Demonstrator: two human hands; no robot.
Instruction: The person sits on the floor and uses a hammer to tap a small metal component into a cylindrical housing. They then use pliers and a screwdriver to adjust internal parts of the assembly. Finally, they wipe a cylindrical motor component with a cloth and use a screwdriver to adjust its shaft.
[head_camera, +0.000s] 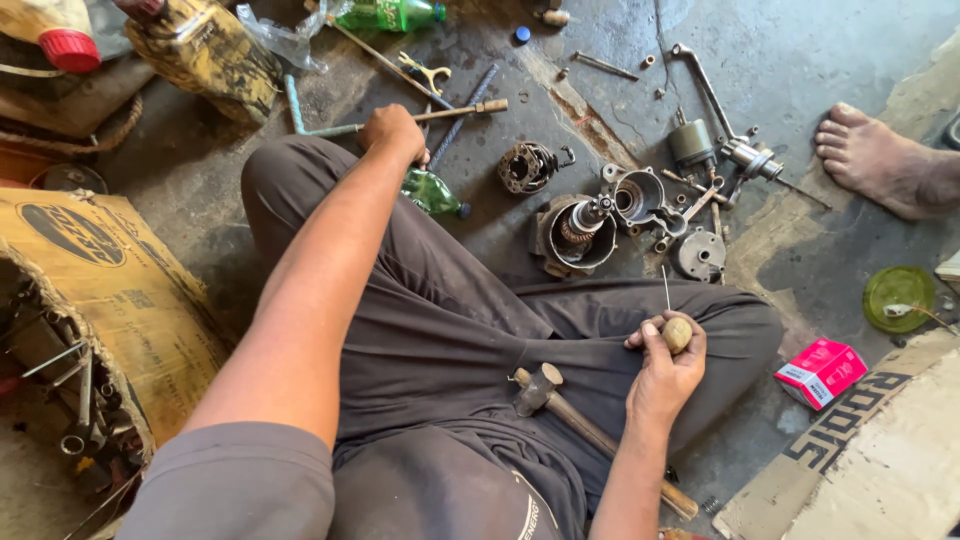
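We sit cross-legged on the grey concrete floor (560, 60), a wooden-handled steel hammer (560, 405) resting across our lap within reach. Our left hand (393, 132) closes over a wooden-handled tool (455, 112); our right hand (665, 375) grips a wooden-knobbed thin awl (675, 330), point upward.

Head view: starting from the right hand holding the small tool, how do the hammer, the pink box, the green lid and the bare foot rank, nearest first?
From the right hand:
1. Hammer, just to its left, lying on the lap.
2. Pink box, on the floor to its right.
3. Green lid, farther right and up.
4. Bare foot, top right, another person's.
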